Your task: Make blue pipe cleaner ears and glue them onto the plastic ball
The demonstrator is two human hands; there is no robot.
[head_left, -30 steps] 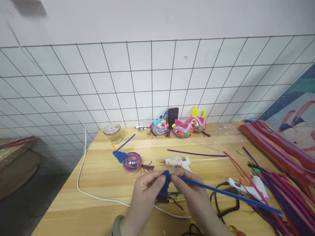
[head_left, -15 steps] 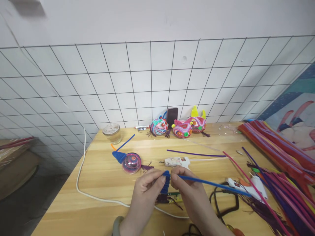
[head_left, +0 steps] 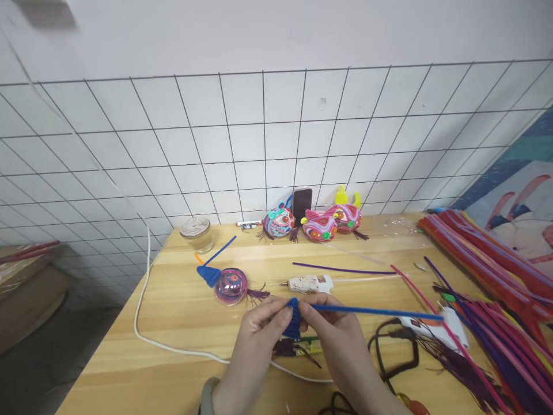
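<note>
Between both hands is a small ribbed blue pipe-cleaner piece (head_left: 293,324), folded back and forth into a wedge. My left hand (head_left: 263,325) pinches its left side between thumb and fingers. At its top right edge, my right hand (head_left: 330,323) pinches the long loose blue pipe cleaner (head_left: 380,312), which runs off to the right. Left of the hands lies a clear round ornament (head_left: 231,286) with a pink and purple pattern inside. A blue wedge (head_left: 208,275) adjoins its left side, and a dark purple tassel (head_left: 258,295) lies at its right.
Behind my hands lies a white glue gun (head_left: 309,283); a second glue gun (head_left: 453,328) rests at the right. Bundles of pipe cleaners (head_left: 488,259) cover the right side. Finished ornaments (head_left: 319,226), a phone (head_left: 302,202) and a glass jar (head_left: 196,233) stand along the wall. A white cable (head_left: 173,347) crosses the left.
The long loose end of the blue pipe cleaner has swung upward to nearly level. My right fingers have closed in against the wedge, which shows more of its face.
</note>
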